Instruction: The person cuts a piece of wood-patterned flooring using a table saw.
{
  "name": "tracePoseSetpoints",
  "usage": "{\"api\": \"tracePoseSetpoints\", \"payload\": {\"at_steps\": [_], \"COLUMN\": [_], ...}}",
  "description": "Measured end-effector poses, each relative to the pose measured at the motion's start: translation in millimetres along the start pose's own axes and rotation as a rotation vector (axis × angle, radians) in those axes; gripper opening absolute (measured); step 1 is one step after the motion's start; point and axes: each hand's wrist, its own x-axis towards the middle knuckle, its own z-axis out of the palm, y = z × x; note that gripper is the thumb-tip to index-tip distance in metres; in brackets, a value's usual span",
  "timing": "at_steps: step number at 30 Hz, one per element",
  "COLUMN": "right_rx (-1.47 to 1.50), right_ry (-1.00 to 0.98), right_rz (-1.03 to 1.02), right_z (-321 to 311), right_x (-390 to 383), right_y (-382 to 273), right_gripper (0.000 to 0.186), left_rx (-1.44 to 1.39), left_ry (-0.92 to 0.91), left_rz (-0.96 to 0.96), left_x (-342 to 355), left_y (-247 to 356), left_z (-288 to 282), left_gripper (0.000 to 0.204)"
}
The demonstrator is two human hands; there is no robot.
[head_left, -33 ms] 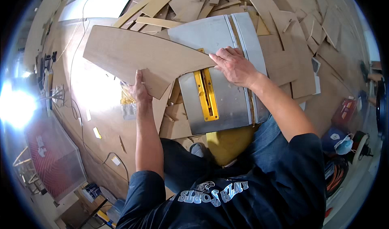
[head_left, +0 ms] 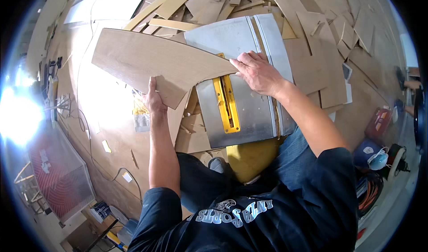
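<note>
A tapered wooden board (head_left: 151,60) lies across the left part of a metal saw table (head_left: 240,33) with a yellow slotted insert (head_left: 226,107), its narrow end pointing right. My left hand (head_left: 154,96) grips the board's lower edge left of the saw, thumb up along the face. My right hand (head_left: 256,73) has its fingers bent over the narrow tip, above the right side of the metal top. Whether a blade stands in the slot is too small to tell.
Loose board offcuts (head_left: 321,56) pile behind and right of the saw. A thin cord (head_left: 82,118) runs down the left, near a bright light (head_left: 18,109). A red box (head_left: 378,122), a respirator mask (head_left: 378,160) and coiled cables (head_left: 370,189) lie at right. Another person's feet (head_left: 401,85) show at the far right edge.
My hands and the board are almost where they were. At the far right edge, the other person's lower foot shows more, having shifted slightly.
</note>
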Motion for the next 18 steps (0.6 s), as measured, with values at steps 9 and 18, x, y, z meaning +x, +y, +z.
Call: {"api": "tracePoseSetpoints", "payload": {"at_steps": [9, 18], "right_rx": [0.046, 0.016], "right_ry": [-0.075, -0.064], "right_rz": [0.103, 0.015], "right_z": [-33, -10], "right_x": [-25, -5], "right_y": [25, 4], "right_gripper": [0.045, 0.048], "left_rx": [0.014, 0.063], "left_ry": [0.035, 0.110], "left_rz": [0.059, 0.005], "left_x": [-44, -22], "left_y": [-9, 7], "left_z": [47, 19], "left_gripper": [0.061, 0.061]}}
